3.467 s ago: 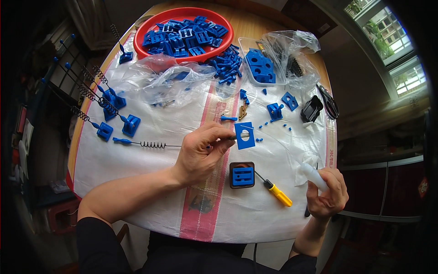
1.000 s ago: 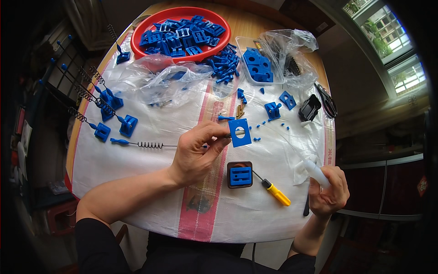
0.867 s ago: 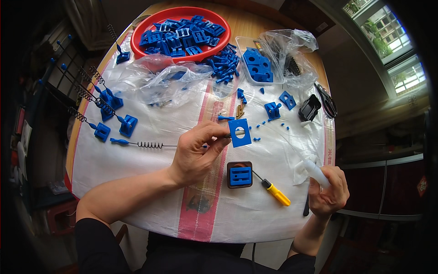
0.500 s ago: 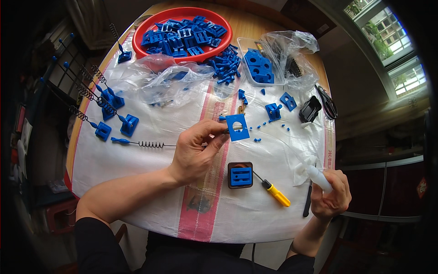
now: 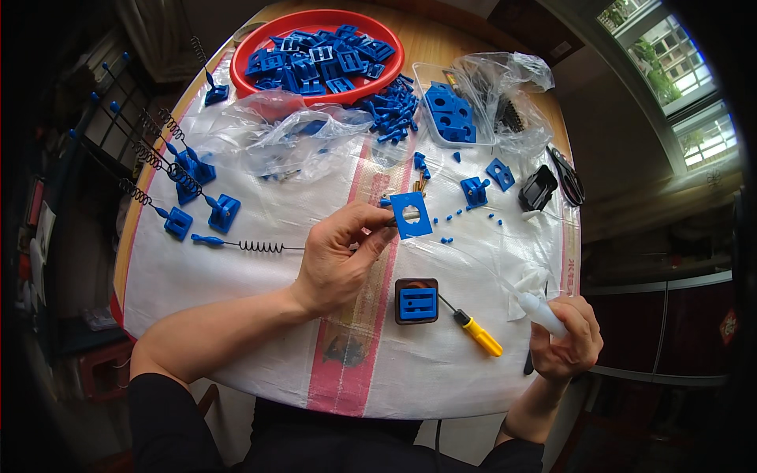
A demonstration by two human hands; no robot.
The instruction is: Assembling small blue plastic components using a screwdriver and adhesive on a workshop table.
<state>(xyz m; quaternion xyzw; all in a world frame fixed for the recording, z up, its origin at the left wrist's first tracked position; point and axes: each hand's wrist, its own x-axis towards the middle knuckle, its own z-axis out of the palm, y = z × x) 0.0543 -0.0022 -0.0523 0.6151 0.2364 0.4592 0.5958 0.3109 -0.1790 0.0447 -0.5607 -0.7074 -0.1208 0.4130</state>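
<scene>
My left hand is closed, its fingertips at the edge of a blue square plate with a round hole, raised off the table. A black wire with a coil and a blue tapered end passes behind this hand; whether the fingers also hold it is hidden. On the right, my right hand wraps round a white translucent squeeze bottle, its narrow end pointing up and left beside crumpled white film. Between the hands sit a dark square block with a blue slotted piece and a yellow-handled screwdriver.
At the back are a red basin of blue parts, loose blue pegs, clear bags and a plastic box. Assembled spring pieces stand left. A black case and scissors lie far right.
My right hand has shifted slightly left, and the bottle's narrow end has swung left and down. The blue plate has tilted and risen a little in my left fingers.
</scene>
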